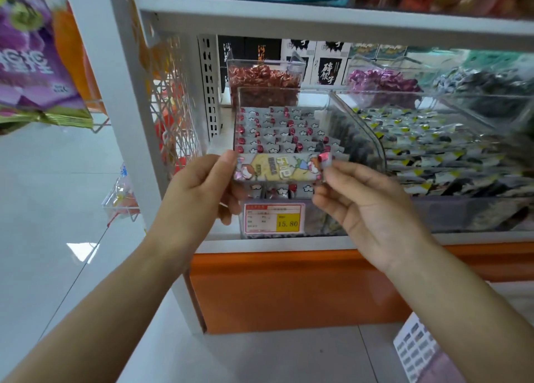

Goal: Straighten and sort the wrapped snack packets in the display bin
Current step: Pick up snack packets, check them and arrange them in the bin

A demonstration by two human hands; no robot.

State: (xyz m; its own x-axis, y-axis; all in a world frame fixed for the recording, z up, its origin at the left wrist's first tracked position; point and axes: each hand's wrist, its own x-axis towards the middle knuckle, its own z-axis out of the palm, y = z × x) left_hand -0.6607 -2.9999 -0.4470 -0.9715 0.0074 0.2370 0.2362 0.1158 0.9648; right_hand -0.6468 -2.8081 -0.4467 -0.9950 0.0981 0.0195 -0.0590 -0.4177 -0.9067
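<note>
A long wrapped snack packet (278, 168) is held level before the front of the clear display bin (283, 89). The fingers of the left hand (199, 186) pinch its left end and those of the right hand (367, 206) its right end. Matching packets (277, 128) stand in rows inside the bin, and a price tag (274, 218) is on its front wall.

Left grip (202, 186) pinches one end of a long snack packet (280, 169) and right grip (367, 203) pinches the other. The packet is stretched level across the front of the clear display bin (284, 88). Behind it, matching packets (277, 131) stand in tidy rows. Just below, the price tag (274, 218) reads 15.80.
</note>
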